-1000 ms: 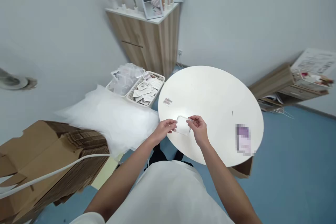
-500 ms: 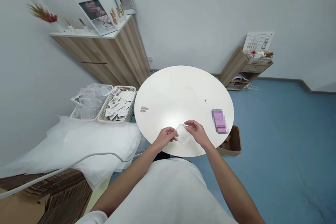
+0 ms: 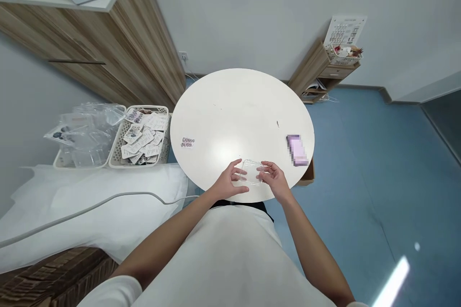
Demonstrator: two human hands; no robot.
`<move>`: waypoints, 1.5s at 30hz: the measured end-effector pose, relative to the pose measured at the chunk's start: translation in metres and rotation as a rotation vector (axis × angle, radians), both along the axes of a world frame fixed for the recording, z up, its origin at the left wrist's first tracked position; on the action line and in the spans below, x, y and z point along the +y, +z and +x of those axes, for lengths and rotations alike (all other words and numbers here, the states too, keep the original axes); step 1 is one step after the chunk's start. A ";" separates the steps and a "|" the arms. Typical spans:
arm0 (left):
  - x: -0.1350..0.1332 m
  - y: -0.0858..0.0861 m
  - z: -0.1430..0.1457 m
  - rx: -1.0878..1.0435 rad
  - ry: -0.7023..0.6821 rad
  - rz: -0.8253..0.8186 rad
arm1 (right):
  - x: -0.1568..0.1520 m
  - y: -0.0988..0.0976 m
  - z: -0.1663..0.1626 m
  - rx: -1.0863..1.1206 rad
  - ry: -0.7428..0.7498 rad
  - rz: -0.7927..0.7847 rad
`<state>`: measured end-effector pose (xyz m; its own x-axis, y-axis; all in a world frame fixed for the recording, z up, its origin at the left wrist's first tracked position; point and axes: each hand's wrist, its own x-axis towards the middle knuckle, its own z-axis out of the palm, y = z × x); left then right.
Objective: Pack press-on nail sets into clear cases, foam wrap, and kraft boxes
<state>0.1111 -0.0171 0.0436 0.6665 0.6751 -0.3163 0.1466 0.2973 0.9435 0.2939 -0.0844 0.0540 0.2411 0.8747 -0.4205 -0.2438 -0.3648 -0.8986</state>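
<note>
A clear, shallow plastic case (image 3: pixel 251 171) with rounded corners is between my hands, near the front edge of the round white table (image 3: pixel 237 100). My right hand (image 3: pixel 276 181) grips its right edge, fingertips curled over the rim. At its left edge, my left hand (image 3: pixel 226 182) is open, with thumb and fingers spread; some fingers lie behind or against the clear wall, and I cannot tell which. To the left lies a small card with two rows of pinkish pieces (image 3: pixel 188 142). A purple, blurred rectangular object (image 3: pixel 297 150) rests on the right side.
Left of the table stand a basket of printed cards (image 3: pixel 167 141) and a basket of clear plastic packaging (image 3: pixel 88 141). A grey cable (image 3: pixel 133 194) crosses white sheeting (image 3: pixel 151 180). Behind are a wooden cabinet (image 3: pixel 144 38) and a small shelf unit (image 3: pixel 309 67). A cardboard box (image 3: pixel 309 175) sits at right.
My left hand has let go of the clear case and spread its fingers. The case has turned from a tilted position to face me more squarely. The camera view has shifted.
</note>
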 end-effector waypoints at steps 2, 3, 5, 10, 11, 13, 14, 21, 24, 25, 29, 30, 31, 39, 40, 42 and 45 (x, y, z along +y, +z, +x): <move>0.005 0.001 -0.002 0.022 -0.058 0.107 | 0.000 0.001 0.000 0.010 0.021 -0.009; 0.008 0.001 -0.001 0.033 -0.075 0.148 | 0.000 0.001 0.001 0.011 0.035 -0.012; 0.012 0.001 0.001 0.049 -0.091 0.205 | 0.002 0.003 0.003 -0.006 0.054 -0.005; 0.017 0.001 0.009 0.012 -0.055 0.173 | 0.013 0.007 0.016 -0.105 0.155 0.046; 0.018 0.002 0.011 -0.006 -0.036 0.142 | 0.015 0.008 0.020 -0.115 0.209 0.068; 0.019 0.004 0.016 -0.041 0.011 0.084 | 0.020 0.012 0.028 -0.145 0.342 0.129; 0.020 0.005 0.019 -0.056 0.034 0.062 | 0.022 0.015 0.033 -0.175 0.404 0.165; 0.014 0.010 0.044 -0.156 0.138 -0.002 | 0.034 0.021 0.053 -0.445 0.487 0.314; 0.011 0.009 0.050 -0.167 0.182 -0.026 | 0.037 0.018 0.057 -0.425 0.483 0.338; 0.011 0.009 0.050 -0.171 0.188 -0.030 | 0.038 0.017 0.057 -0.404 0.485 0.339; 0.013 0.007 0.051 -0.190 0.194 -0.042 | 0.042 0.014 0.058 -0.322 0.504 0.337; 0.013 0.007 0.051 -0.192 0.201 -0.047 | 0.042 0.014 0.058 -0.315 0.505 0.339; 0.013 0.007 0.051 -0.193 0.209 -0.054 | 0.043 0.014 0.058 -0.313 0.507 0.341; 0.006 0.010 0.051 -0.176 0.197 -0.023 | 0.039 0.010 0.058 -0.309 0.489 0.395; 0.005 0.011 0.051 -0.169 0.195 -0.017 | 0.038 0.010 0.058 -0.309 0.483 0.394; 0.002 0.013 0.052 -0.165 0.195 -0.007 | 0.035 0.009 0.059 -0.306 0.469 0.394; -0.001 0.013 0.053 -0.176 0.185 0.003 | 0.030 0.009 0.060 -0.301 0.451 0.403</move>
